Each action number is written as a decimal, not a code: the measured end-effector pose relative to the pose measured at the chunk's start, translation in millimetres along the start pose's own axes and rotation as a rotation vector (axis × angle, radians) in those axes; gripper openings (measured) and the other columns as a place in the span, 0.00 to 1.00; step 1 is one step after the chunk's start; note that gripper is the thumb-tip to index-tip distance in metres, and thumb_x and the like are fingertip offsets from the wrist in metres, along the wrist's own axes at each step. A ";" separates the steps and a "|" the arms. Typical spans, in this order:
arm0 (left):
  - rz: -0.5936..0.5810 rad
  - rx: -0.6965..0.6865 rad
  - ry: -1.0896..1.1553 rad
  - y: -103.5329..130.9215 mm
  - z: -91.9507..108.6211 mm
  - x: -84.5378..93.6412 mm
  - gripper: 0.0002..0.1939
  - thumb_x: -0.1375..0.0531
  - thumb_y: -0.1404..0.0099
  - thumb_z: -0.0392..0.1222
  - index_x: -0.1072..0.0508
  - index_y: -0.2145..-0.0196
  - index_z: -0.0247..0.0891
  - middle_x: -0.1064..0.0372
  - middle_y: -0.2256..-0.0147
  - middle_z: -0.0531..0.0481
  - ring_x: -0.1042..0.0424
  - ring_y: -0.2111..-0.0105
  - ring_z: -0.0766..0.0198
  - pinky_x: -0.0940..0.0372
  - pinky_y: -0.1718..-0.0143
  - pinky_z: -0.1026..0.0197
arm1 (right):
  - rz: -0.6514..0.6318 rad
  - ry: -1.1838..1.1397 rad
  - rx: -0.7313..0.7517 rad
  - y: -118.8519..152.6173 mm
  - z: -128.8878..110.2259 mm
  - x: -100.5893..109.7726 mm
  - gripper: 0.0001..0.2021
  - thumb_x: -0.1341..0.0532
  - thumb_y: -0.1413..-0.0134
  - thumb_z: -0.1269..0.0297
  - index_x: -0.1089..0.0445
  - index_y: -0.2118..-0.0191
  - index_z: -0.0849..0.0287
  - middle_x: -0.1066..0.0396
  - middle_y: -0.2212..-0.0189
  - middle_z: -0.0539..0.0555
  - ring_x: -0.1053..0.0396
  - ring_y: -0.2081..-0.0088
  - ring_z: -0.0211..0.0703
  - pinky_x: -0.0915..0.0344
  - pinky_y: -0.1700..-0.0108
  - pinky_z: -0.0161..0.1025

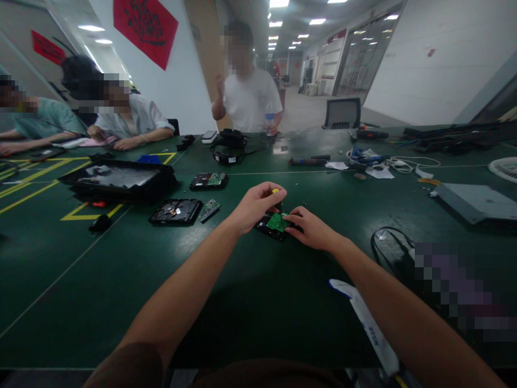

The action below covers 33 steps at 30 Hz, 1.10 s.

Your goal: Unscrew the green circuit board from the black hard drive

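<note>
In front of me lies a hard drive [276, 225] with a green circuit board facing up. My left hand [258, 203] is closed around a screwdriver with a yellow handle end [276, 191]; its shaft points down at the board. From the right, my right hand [310, 228] grips the drive's near right side, with fingertips on the board close to the shaft. Whether those fingertips also touch the shaft I cannot tell. Left of my hands are a hard drive with its board off [176, 211] and a loose circuit board [209, 210].
Another hard drive [208, 180] and a black tray [117, 180] lie farther left. A grey metal box [479, 202], tangled cables [369, 157] and a white strip-like object [374, 331] are on the right. Across the green table [258, 312] a person [252, 97] holds a bottle; two others sit at left.
</note>
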<state>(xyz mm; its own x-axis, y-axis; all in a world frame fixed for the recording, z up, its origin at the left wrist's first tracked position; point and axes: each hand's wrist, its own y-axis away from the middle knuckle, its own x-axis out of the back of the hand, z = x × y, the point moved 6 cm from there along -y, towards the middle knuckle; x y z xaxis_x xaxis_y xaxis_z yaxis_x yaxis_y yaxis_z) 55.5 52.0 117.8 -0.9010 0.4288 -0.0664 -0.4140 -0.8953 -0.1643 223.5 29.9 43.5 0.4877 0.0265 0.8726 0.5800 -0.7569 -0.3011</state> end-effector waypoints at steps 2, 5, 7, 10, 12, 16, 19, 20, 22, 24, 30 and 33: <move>-0.002 0.003 -0.057 0.1 -0.4 0.7 0.14 0.32 0.35 0.50 0.22 0.58 0.37 0.29 0.62 0.50 0.30 0.66 0.67 0.32 0.67 0.65 | 0.002 0.005 0.001 0.1 1.0 -0.9 0.20 0.39 0.33 0.55 0.28 0.40 0.56 0.32 0.49 0.62 0.30 0.53 0.52 0.27 0.50 0.54; -0.011 0.020 -0.037 0.9 0.2 -0.2 0.15 0.33 0.34 0.50 0.22 0.56 0.37 0.28 0.61 0.48 0.29 0.65 0.66 0.32 0.66 0.64 | -0.003 0.018 0.000 0.1 2.2 -1.9 0.20 0.40 0.32 0.55 0.29 0.39 0.55 0.33 0.49 0.62 0.30 0.53 0.51 0.27 0.50 0.53; -0.022 0.030 0.028 1.5 1.1 -2.2 0.15 0.33 0.34 0.48 0.24 0.55 0.37 0.27 0.60 0.47 0.28 0.63 0.64 0.30 0.65 0.62 | -0.008 0.022 -0.007 0.0 2.1 -1.8 0.21 0.40 0.32 0.55 0.29 0.39 0.56 0.33 0.49 0.62 0.30 0.53 0.52 0.27 0.50 0.54; -0.028 0.040 0.130 1.8 1.6 -4.2 0.13 0.34 0.33 0.45 0.27 0.54 0.37 0.25 0.59 0.45 0.26 0.58 0.59 0.28 0.63 0.59 | -0.017 0.019 -0.012 -0.3 0.7 -0.9 0.21 0.40 0.33 0.55 0.29 0.39 0.57 0.33 0.49 0.63 0.30 0.53 0.52 0.27 0.50 0.54; -0.031 0.039 0.161 1.7 1.5 -4.3 0.11 0.36 0.32 0.44 0.27 0.55 0.37 0.25 0.58 0.44 0.25 0.56 0.57 0.27 0.62 0.58 | -0.013 0.015 -0.005 -0.4 -0.3 -0.3 0.21 0.39 0.33 0.56 0.29 0.39 0.56 0.33 0.49 0.63 0.29 0.53 0.52 0.27 0.49 0.54; -0.058 0.032 0.161 1.9 2.3 -4.3 0.08 0.38 0.30 0.43 0.26 0.57 0.37 0.26 0.57 0.43 0.26 0.55 0.58 0.27 0.62 0.58 | 0.004 0.015 0.008 -0.1 0.1 -0.7 0.20 0.39 0.33 0.56 0.28 0.39 0.56 0.32 0.49 0.63 0.29 0.52 0.52 0.28 0.48 0.55; -0.056 0.027 0.137 2.3 3.8 -4.3 0.09 0.38 0.30 0.44 0.25 0.58 0.37 0.27 0.58 0.45 0.27 0.57 0.60 0.27 0.63 0.59 | -0.001 0.027 0.001 0.3 1.6 -1.9 0.21 0.40 0.32 0.56 0.29 0.38 0.56 0.33 0.49 0.63 0.30 0.52 0.52 0.27 0.49 0.54; -0.052 0.026 0.127 2.4 4.2 -4.2 0.09 0.38 0.31 0.45 0.24 0.58 0.37 0.28 0.59 0.46 0.28 0.58 0.60 0.28 0.63 0.60 | -0.004 0.030 0.003 0.3 1.6 -2.1 0.21 0.40 0.32 0.56 0.29 0.38 0.56 0.33 0.49 0.63 0.30 0.52 0.52 0.28 0.49 0.54; -0.041 0.023 0.094 2.3 4.2 -3.8 0.10 0.36 0.31 0.47 0.24 0.59 0.37 0.29 0.59 0.47 0.29 0.60 0.62 0.29 0.65 0.62 | -0.004 0.031 0.012 0.3 0.8 -1.8 0.21 0.40 0.32 0.56 0.29 0.39 0.58 0.33 0.50 0.63 0.30 0.52 0.52 0.28 0.48 0.54; -0.025 0.020 0.047 2.0 3.7 -2.5 0.11 0.36 0.32 0.48 0.23 0.60 0.38 0.29 0.60 0.48 0.30 0.62 0.64 0.31 0.66 0.64 | 0.000 0.028 0.020 0.2 0.0 -1.3 0.21 0.39 0.33 0.56 0.29 0.39 0.58 0.32 0.50 0.63 0.30 0.52 0.52 0.28 0.48 0.54; -0.039 0.030 0.039 2.8 5.2 -1.4 0.11 0.36 0.32 0.48 0.22 0.59 0.38 0.28 0.60 0.47 0.29 0.60 0.62 0.30 0.65 0.62 | 0.001 0.012 0.015 0.8 0.3 -1.0 0.20 0.39 0.33 0.57 0.29 0.39 0.57 0.32 0.49 0.63 0.30 0.52 0.52 0.28 0.49 0.54; -0.058 0.048 0.089 3.5 6.1 -3.1 0.10 0.37 0.32 0.46 0.23 0.58 0.38 0.26 0.62 0.46 0.27 0.60 0.60 0.29 0.64 0.60 | 0.003 0.011 0.003 1.1 0.9 -0.6 0.20 0.39 0.33 0.57 0.28 0.39 0.55 0.32 0.49 0.63 0.30 0.51 0.52 0.27 0.49 0.55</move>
<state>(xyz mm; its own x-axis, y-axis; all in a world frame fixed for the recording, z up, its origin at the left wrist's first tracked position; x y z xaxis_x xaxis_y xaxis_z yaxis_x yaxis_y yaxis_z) 56.0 46.8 123.4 -0.8612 0.4868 -0.1460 -0.4724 -0.8728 -0.1229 224.4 29.6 42.3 0.4821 0.0168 0.8759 0.5803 -0.7552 -0.3049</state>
